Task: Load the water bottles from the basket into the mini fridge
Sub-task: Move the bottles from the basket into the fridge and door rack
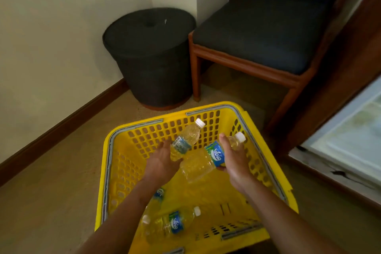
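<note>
A yellow plastic basket (123, 163) sits on the floor in front of me. My left hand (162, 161) is shut on a clear water bottle (186, 140) with a white cap, tilted up to the right. In my right hand (235, 163) is a second water bottle (206, 161) with a blue and green label, held above the basket's middle. More bottles lie on the basket floor: one (175, 222) near the front and another (156, 198) partly hidden under my left forearm. The mini fridge (348, 140) stands open at the right edge.
A black lidded bin (150, 55) stands in the corner against the wall. A wooden chair (257, 33) with a dark cushion is beside it, behind the basket. Beige carpet (51, 192) lies left of the basket. A wooden cabinet frame (329, 80) surrounds the fridge.
</note>
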Tool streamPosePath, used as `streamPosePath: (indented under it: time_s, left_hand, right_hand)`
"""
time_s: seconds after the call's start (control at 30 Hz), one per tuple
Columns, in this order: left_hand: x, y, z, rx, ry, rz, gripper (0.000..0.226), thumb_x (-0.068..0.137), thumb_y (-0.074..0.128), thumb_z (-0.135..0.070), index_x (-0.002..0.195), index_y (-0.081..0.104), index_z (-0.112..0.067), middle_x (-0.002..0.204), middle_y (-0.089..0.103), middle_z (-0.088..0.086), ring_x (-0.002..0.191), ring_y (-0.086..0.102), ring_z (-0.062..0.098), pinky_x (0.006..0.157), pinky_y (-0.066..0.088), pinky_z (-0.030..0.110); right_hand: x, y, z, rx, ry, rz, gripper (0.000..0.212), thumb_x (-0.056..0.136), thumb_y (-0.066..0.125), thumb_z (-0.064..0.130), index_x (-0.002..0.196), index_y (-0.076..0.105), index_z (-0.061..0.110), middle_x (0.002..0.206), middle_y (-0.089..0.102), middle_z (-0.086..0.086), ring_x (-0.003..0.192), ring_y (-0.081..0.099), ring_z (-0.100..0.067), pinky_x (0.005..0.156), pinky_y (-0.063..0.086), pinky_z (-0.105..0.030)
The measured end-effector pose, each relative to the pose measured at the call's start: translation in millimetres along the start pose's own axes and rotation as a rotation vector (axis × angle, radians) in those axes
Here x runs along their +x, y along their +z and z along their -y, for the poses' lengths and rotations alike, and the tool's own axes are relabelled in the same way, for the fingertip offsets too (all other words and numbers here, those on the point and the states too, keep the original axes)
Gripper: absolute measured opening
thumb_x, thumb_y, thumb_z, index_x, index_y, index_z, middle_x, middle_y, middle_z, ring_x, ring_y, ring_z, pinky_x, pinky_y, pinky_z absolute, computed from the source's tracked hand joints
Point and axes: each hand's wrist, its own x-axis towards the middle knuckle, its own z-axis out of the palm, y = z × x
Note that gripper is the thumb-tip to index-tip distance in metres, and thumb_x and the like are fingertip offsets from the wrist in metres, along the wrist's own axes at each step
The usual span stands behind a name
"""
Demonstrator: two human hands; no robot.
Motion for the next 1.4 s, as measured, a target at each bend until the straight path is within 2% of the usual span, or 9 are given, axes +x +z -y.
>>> streamPosePath:
  time_s: [0.13,0.3,0.47,0.57,0.67,0.83,1.0,1.17,1.4]
  left_hand:
    - [-28,-40,-66,-0.197,0.165,-0.058,0.068,0.078,0.076,-0.052,0.133,0.048,-0.024,0.116,0.064,-0.007,0.102,0.063,0.014,0.081,0.055,0.037]
    - [-53,-60,-159,-0.250,0.349,-0.036,0.061,0.077,0.082,-0.041,0.127,0.048,-0.028,0.106,0.068,-0.014,0.089,0.065,0.003,0.071,0.055,0.027]
    - [-65,-43,-263,-0.259,0.504,0.065,0.054,0.079,0.081,-0.035,0.116,0.042,-0.042,0.089,0.061,-0.022,0.077,0.060,-0.005,0.061,0.042,0.013]
    - [-59,-15,-312,-0.224,0.579,0.142,0.048,0.077,0.079,-0.035,0.111,0.046,-0.041,0.087,0.065,-0.016,0.075,0.065,0.003,0.062,0.052,0.027]
    - [-47,23,-360,-0.118,0.626,0.222,0.050,0.076,0.075,-0.040,0.118,0.047,-0.038,0.101,0.067,-0.011,0.086,0.067,0.015,0.074,0.056,0.038]
    - [-21,93,-427,0.047,0.654,0.311,0.056,0.082,0.071,-0.036,0.129,0.040,-0.030,0.115,0.060,-0.004,0.096,0.061,0.016,0.079,0.057,0.038]
    - [19,152,-478,0.200,0.651,0.319,0.063,0.083,0.065,-0.030,0.138,0.034,-0.020,0.122,0.056,0.005,0.107,0.055,0.023,0.090,0.047,0.039]
    - [54,186,-514,0.401,0.709,0.293,0.068,0.086,0.064,-0.028,0.144,0.029,-0.018,0.132,0.052,0.007,0.117,0.049,0.027,0.094,0.042,0.041]
    - [94,215,-536,0.573,0.760,0.288,0.072,0.087,0.063,-0.028,0.148,0.026,-0.019,0.141,0.048,0.008,0.125,0.046,0.029,0.108,0.034,0.048]
  right_hand:
    - [-54,-53,41,0.247,-0.045,0.004,0.066,0.074,0.073,0.064,0.116,0.063,0.015,0.098,0.076,-0.010,0.086,0.076,-0.026,0.074,0.061,-0.053]
    - [-95,-147,70,0.618,-0.038,-0.003,0.065,0.074,0.077,0.055,0.114,0.064,0.006,0.102,0.075,-0.017,0.093,0.074,-0.031,0.086,0.057,-0.055]
    - [-95,-258,68,0.762,0.070,-0.115,0.076,0.077,0.065,0.069,0.120,0.059,0.006,0.097,0.070,-0.021,0.076,0.072,-0.032,0.065,0.059,-0.044]
    - [-93,-325,62,0.737,0.074,-0.021,0.042,0.086,0.069,0.042,0.103,0.056,0.006,0.076,0.063,-0.015,0.065,0.067,-0.031,0.065,0.056,-0.040]
    - [-76,-385,54,0.445,0.101,-0.065,0.036,0.080,0.069,0.017,0.109,0.054,0.003,0.086,0.061,-0.015,0.074,0.065,-0.030,0.067,0.056,-0.038]
    - [-25,-449,57,-0.686,0.061,-0.316,0.055,0.066,0.080,0.029,0.108,0.051,0.009,0.103,0.059,-0.007,0.090,0.061,-0.020,0.061,0.045,-0.026]
    - [25,-485,45,-1.455,-0.024,-0.344,0.058,0.082,0.069,0.016,0.132,0.041,0.013,0.128,0.045,-0.012,0.121,0.044,-0.030,0.092,0.047,-0.044]
    - [67,-513,39,-1.758,-0.183,-0.362,0.071,0.079,0.071,0.008,0.142,0.037,0.011,0.140,0.042,-0.015,0.130,0.040,-0.035,0.103,0.039,-0.051]
    - [109,-536,32,-1.679,-0.307,-0.386,0.072,0.083,0.062,0.001,0.148,0.033,0.011,0.144,0.044,-0.010,0.131,0.043,-0.031,0.115,0.026,-0.048]
